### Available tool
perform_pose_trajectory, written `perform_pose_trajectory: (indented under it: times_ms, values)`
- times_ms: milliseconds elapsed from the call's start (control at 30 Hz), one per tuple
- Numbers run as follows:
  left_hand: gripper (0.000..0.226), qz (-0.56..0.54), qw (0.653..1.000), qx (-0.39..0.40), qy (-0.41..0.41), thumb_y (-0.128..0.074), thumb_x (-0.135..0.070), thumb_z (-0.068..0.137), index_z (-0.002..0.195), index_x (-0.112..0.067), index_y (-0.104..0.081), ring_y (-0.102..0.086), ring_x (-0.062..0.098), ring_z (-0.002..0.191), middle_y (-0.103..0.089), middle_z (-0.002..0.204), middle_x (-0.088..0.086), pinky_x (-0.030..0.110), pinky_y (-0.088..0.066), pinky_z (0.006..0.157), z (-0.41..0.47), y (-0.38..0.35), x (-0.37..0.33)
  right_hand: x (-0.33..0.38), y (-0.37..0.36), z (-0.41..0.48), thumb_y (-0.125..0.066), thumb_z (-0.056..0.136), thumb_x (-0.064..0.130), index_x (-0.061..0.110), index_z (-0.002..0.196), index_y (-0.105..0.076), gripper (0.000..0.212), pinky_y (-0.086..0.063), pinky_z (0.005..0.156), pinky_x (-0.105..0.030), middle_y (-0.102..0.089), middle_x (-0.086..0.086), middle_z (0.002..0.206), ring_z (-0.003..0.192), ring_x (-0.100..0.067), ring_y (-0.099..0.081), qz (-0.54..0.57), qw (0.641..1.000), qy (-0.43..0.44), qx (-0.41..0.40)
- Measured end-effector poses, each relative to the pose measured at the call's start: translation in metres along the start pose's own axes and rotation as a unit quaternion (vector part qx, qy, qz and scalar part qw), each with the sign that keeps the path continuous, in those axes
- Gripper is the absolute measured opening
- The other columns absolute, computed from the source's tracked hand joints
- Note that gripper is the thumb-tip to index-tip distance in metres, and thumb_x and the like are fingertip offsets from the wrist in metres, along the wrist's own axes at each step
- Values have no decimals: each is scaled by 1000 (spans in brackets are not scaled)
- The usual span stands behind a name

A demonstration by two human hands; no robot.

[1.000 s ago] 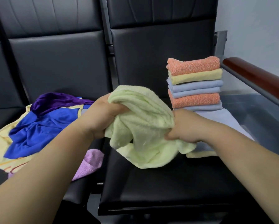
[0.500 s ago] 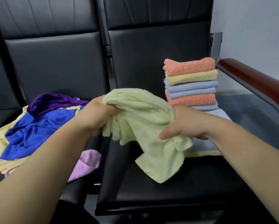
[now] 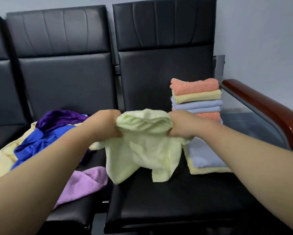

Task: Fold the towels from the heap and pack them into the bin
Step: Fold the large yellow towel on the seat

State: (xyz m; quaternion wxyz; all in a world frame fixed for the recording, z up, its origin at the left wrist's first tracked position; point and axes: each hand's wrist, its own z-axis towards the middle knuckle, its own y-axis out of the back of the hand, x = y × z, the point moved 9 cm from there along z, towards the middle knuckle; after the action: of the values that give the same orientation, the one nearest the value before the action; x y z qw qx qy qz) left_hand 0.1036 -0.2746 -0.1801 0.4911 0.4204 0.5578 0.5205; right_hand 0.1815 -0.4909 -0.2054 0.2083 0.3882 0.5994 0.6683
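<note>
Since a moment earlier the left hand [image 3: 105,125] and right hand [image 3: 182,124] had spread apart, fingers curled round the pale green towel [image 3: 142,150], which hung above the seat [image 3: 176,200]. This was the opening-out step; matching corners likely came next.

- A row of black padded seats [image 3: 159,209] carries everything; a wood-topped armrest [image 3: 261,109] closes its right end.
- On the middle seat [image 3: 74,216] lies a loose heap [image 3: 45,141] of dark blue, purple and pale yellow cloths, with a lilac towel [image 3: 84,182] at its front.
- At the back of the right seat stands a stack [image 3: 195,97] of folded towels, orange on top.
- Just in front of the stack, a pale blue towel [image 3: 203,158] lies flat on a yellow towel [image 3: 208,170].
</note>
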Motion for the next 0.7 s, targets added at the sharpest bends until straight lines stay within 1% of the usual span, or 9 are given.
perform_pose_trajectory:
  times_ms: [67, 167, 267, 333, 433, 533, 567, 633, 700]
  values:
    - [26, 9, 999, -50, 13, -71, -35, 78, 89, -23, -51, -61, 24, 79, -62, 83, -3, 38, -53, 68, 7, 22, 6, 5, 20, 20, -59, 86, 17, 23, 71, -48, 20, -37, 54, -35, -56, 6, 69, 69, -23, -57, -48, 998, 2, -51]
    - [23, 26, 990, -139, 19, -58, -36, 88, 87, -17, -44, -57, 29, 69, -58, 75, 2, 36, -45, 59, 14, 60, 11, 8, 62, 35, -55, 87, 16, 25, 75, -46, 17, -40, 58, -35, -56, 6, 76, 79, -26, -57, -38, 990, -14, -134]
    - [24, 33, 979, -202, 14, -58, -34, 91, 89, -16, -43, -57, 32, 67, -59, 74, 6, 35, -41, 57, 10, 90, 12, 17, 100, 33, -54, 88, 22, 27, 78, -47, 14, -47, 63, -38, -55, 7, 78, 79, -23, -56, -37, 977, -11, -208]
    - [25, 19, 980, -196, 17, -63, -36, 87, 90, -18, -45, -58, 31, 68, -61, 76, 5, 35, -43, 59, 3, 96, 10, 21, 105, 24, -58, 90, 27, 27, 84, -52, 8, -50, 63, -39, -59, 6, 80, 77, -19, -56, -43, 977, -1, -210]
    - [28, -8, 997, -79, 16, -77, -31, 72, 83, -24, -52, -58, 20, 65, -61, 69, -6, 31, -44, 57, -9, 62, 8, 25, 74, 4, -69, 86, 27, 29, 79, -53, 18, -48, 62, -37, -60, 8, 76, 73, -16, -59, -36, 993, 26, -108]
    - [37, -57, 998, 39, -14, -88, -32, 64, 91, -26, -63, -65, 16, 79, -69, 81, -10, 29, -51, 67, -23, -12, 8, 19, 5, -13, -81, 78, 29, 28, 80, -57, 23, -43, 57, -28, -62, 9, 71, 64, -10, -58, -7, 999, 11, 46]
    - [37, -71, 994, 81, -16, -89, -31, 64, 92, -25, -66, -66, 13, 81, -70, 84, -10, 27, -50, 68, -29, -40, 10, 14, -20, -18, -84, 75, 32, 29, 83, -61, 24, -47, 60, -27, -66, 10, 75, 67, -9, -62, 15, 996, 0, 88]
    - [35, -96, 979, 182, -12, -90, -29, 63, 89, -24, -67, -66, 12, 80, -71, 84, -11, 25, -51, 69, -41, -92, 15, 1, -68, -26, -87, 67, 42, 31, 94, -66, 36, -59, 75, -31, -72, 10, 90, 83, -11, -70, 49, 985, -37, 161]
    - [32, -114, 957, 268, 2, -90, -28, 63, 85, -23, -67, -66, 14, 80, -71, 81, -10, 28, -54, 75, -53, -126, 21, -4, -100, -32, -84, 67, 50, 30, 103, -64, 46, -59, 85, -36, -69, 9, 104, 95, -14, -68, 40, 974, -62, 213]
